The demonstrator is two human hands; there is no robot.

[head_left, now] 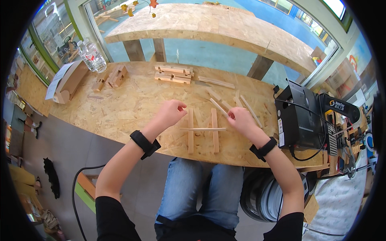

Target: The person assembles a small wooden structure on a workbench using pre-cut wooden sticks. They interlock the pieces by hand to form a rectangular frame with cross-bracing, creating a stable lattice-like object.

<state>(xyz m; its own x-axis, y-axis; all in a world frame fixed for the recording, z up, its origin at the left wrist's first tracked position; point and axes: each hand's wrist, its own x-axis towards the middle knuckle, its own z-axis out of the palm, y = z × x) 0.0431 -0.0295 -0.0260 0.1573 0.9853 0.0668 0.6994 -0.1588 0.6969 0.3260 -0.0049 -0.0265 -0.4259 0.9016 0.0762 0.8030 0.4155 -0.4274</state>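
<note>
My right hand (241, 119) pinches the near end of a thin wooden strip (218, 107), which slants up and to the left over the board tabletop. My left hand (172, 112) hovers left of the upright pieces, its fingers loosely curled and a small gap at the thumb; nothing shows in it. Between the hands, two wooden bars lie side by side, a left bar (191, 140) and a right bar (215, 140). One thin crosspiece (203, 129) rests across both. More loose strips, among them a long strip (251, 111), lie beyond and beside my right hand.
Notched wooden blocks (173, 75) stack at the back, with smaller blocks (116, 76) to their left. Plastic bottles (93, 58) and a cardboard box (68, 82) stand at the far left. A black machine (301, 116) with cables occupies the right end of the bench (108, 116).
</note>
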